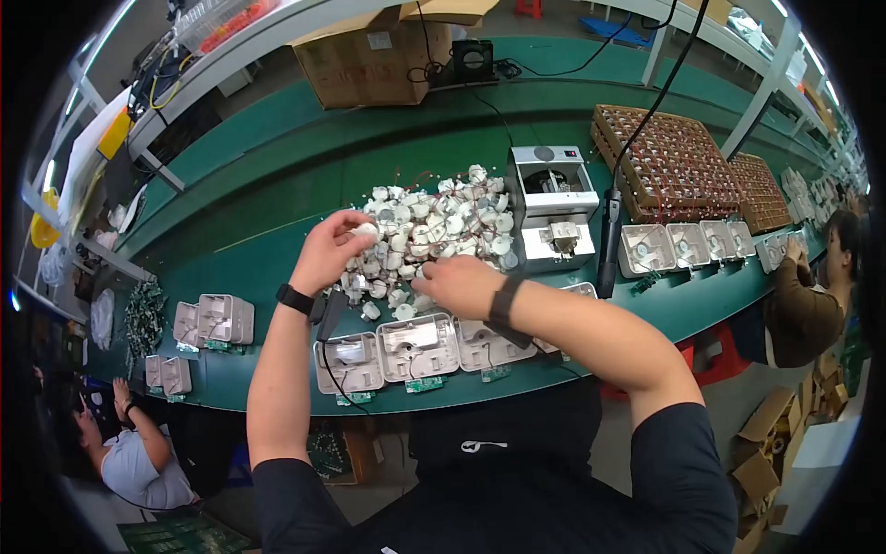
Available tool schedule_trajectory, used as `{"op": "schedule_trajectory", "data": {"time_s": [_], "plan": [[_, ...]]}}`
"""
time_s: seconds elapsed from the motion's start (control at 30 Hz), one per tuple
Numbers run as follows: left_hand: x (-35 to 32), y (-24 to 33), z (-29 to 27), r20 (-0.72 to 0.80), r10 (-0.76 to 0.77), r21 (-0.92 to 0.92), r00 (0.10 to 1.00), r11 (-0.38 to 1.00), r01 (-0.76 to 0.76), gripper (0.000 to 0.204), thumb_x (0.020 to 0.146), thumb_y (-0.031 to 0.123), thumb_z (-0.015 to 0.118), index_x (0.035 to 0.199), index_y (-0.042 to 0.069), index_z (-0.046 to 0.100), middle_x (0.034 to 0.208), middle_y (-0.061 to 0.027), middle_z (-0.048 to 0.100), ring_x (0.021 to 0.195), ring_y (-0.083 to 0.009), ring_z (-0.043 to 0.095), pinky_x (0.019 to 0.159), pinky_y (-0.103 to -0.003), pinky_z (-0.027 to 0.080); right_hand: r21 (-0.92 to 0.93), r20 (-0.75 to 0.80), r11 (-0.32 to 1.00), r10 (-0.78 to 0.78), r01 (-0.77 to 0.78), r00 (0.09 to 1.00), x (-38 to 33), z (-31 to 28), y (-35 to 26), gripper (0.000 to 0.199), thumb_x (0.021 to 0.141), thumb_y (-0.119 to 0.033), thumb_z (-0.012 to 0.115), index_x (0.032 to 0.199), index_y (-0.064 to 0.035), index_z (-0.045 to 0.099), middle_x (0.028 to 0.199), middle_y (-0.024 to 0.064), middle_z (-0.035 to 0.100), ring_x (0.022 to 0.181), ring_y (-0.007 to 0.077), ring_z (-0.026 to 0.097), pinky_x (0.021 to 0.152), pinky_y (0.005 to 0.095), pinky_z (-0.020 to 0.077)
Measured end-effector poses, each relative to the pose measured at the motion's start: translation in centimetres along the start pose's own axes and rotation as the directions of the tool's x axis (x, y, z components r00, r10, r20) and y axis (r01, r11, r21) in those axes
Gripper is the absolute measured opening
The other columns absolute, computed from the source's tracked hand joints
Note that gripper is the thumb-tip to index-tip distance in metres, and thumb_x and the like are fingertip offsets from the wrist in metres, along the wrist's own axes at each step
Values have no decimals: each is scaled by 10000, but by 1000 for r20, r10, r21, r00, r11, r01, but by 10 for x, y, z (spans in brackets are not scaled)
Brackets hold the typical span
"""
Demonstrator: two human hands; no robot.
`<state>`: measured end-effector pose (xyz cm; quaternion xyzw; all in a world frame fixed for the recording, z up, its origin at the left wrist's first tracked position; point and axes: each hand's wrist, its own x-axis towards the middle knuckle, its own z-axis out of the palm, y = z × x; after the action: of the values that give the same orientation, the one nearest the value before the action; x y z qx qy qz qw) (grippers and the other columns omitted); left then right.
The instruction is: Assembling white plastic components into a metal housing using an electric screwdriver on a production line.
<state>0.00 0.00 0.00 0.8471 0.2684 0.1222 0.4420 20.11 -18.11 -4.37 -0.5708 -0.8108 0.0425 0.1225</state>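
A heap of small white round parts with thin reddish wires (452,217) lies on the green bench before me. At its left edge my left hand (325,251) is closed, thumb and forefinger pinching a white round part (367,231). My right hand (464,284) reaches into the near side of the heap. Its fingers are curled together at the white parts, and what they hold is hidden. Close below both hands stands a row of open white plastic housings (420,349), with small green circuit boards (425,384) hanging at their near edge.
Right of the heap stands a grey-white machine (554,208), beside a black hand tool (609,245) on a cable. Trays of small parts (669,166) and more housings (688,247) lie farther right. A carton (365,69) stands behind. Co-workers sit at both sides.
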Motion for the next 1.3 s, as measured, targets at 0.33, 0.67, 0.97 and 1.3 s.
{"op": "schedule_trajectory", "data": {"time_s": [0.33,0.67,0.97,1.3], "plan": [[-51,27,4,-108,-169,-588,980,805,74,287,952,259,657,1162,66,632,1042,-99,702,837,-191,679,706,-303,535,-126,322,972,-149,198,935,39,29,1,159,892,-163,605,1004,-92,692,867,163,711,841,343,720,723,475,565],[-36,30,75,12,-318,709,948,672,217,560,817,486,755,1116,21,662,1000,-216,734,901,-358,721,805,-465,571,303,-12,950,86,-78,996,24,-24,35,409,802,-179,712,1199,-88,679,966,199,733,918,412,697,838,492,556],[-21,5,99,-40,-324,731,945,636,248,591,780,472,771,1106,-4,648,1011,-222,733,950,-376,720,844,-467,575,796,-99,581,403,-171,910,3,-87,40,411,920,-152,731,1303,-62,612,1061,96,724,909,163,711,760,300,565],[-40,14,34,94,-357,-312,930,876,367,382,970,339,582,1172,16,604,945,-102,718,799,-190,732,511,-343,566,969,-186,241,552,58,813,-39,-137,26,453,925,-70,726,1341,-7,556,1123,61,679,934,141,684,793,282,568]]}}
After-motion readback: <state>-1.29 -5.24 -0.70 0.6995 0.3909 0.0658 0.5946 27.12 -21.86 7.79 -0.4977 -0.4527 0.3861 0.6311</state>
